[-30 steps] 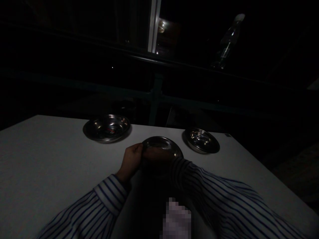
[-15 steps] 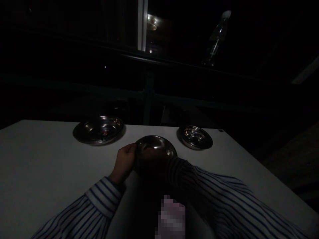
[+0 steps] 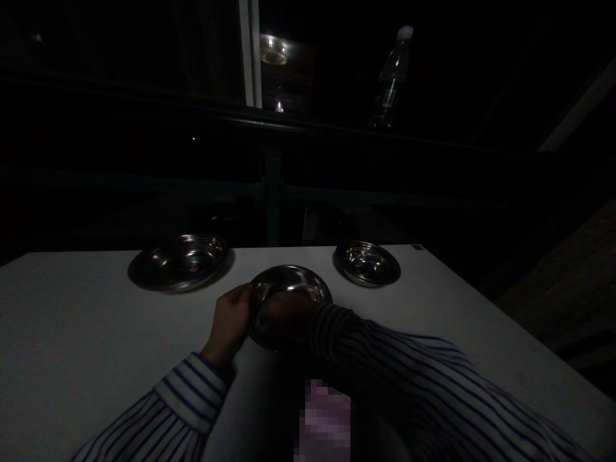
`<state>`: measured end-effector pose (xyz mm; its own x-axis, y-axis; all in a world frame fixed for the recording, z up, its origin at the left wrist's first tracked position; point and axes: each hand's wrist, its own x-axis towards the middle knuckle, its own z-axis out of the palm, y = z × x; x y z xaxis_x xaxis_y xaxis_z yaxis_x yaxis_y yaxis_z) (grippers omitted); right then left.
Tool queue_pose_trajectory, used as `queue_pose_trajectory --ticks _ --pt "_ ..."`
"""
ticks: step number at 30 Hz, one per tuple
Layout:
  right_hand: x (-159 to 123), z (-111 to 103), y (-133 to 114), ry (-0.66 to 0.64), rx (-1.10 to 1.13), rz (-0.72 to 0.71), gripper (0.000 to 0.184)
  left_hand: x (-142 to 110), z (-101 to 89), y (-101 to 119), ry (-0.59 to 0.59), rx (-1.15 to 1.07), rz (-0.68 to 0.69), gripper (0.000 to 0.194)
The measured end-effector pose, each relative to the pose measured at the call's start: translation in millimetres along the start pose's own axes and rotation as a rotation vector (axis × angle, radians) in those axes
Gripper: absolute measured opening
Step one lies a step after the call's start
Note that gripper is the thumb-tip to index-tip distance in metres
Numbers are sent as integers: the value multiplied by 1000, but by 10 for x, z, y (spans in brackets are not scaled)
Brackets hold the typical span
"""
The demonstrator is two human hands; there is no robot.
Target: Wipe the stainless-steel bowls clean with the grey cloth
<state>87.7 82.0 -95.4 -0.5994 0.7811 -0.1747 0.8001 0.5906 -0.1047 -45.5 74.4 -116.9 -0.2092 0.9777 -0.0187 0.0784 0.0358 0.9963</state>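
Stainless-steel bowl (image 3: pixel 292 278) being held at white table's (image 3: pixel 96 340) middle | left hand (image 3: pixel 230 322) pinching its rim | right hand (image 3: pixel 285 316) curling inside, grip unclear | handling seemingly unfinished | wide basin (image 3: pixel 179 264), far-right bowl (image 3: pixel 367 263) sitting untouched

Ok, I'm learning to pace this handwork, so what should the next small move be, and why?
Probably slide the right hand a little along the inside of the middle bowl: it reaches into the bowl while the left hand holds the bowl's left side. It's too dark to tell whether the right hand holds anything.
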Motion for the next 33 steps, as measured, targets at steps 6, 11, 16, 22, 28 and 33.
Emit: queue_pose_trajectory --ticks 6,11,16,22,28,33 --pt "169 -144 65 38 -80 90 23 23 -22 -64 -31 -6 16 43" --pt "156 -148 52 24 -118 77 23 7 -5 -16 1 15 25 38" --pt "-18 -128 -106 -43 -112 -77 19 17 6 -36 47 26 31 36" --pt "0 -142 -64 9 -103 -34 21 1 -8 -60 4 4 31 38" --pt "192 -155 35 95 -127 175 23 -25 -3 -15 -17 -13 44 41" --pt "116 -160 -24 18 -61 25 22 1 13 -47 23 3 58 37"
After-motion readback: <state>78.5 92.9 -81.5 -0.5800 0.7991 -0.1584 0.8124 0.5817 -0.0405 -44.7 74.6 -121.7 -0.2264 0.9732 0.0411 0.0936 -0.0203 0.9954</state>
